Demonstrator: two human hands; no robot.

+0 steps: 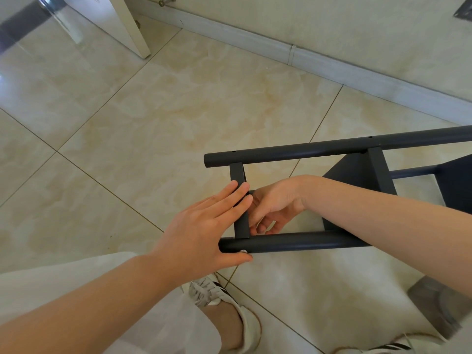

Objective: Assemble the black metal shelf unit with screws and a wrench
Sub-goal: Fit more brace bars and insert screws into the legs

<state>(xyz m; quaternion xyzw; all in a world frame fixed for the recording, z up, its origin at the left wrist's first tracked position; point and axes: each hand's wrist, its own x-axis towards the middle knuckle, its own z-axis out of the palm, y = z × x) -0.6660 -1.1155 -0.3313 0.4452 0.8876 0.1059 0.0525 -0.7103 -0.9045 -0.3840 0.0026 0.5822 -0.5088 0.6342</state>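
The black metal shelf unit (pixel 306 150) lies on its side on the tiled floor, two round tubes joined by a flat crossbar (pixel 237 172). My left hand (pixel 201 226) lies flat with straight fingers on the crossbar, its thumb under the end of the near tube (pixel 293 242) beside a silver screw head (pixel 243 251). My right hand (pixel 270 205) reaches inside the frame behind the crossbar, fingers curled at the joint; whatever it holds is hidden. No wrench is visible.
A white door (pixel 127 26) stands at the upper left and a baseboard (pixel 293 53) runs along the wall at the back. My legs and white sneakers (pixel 212 292) are on the floor just below the frame.
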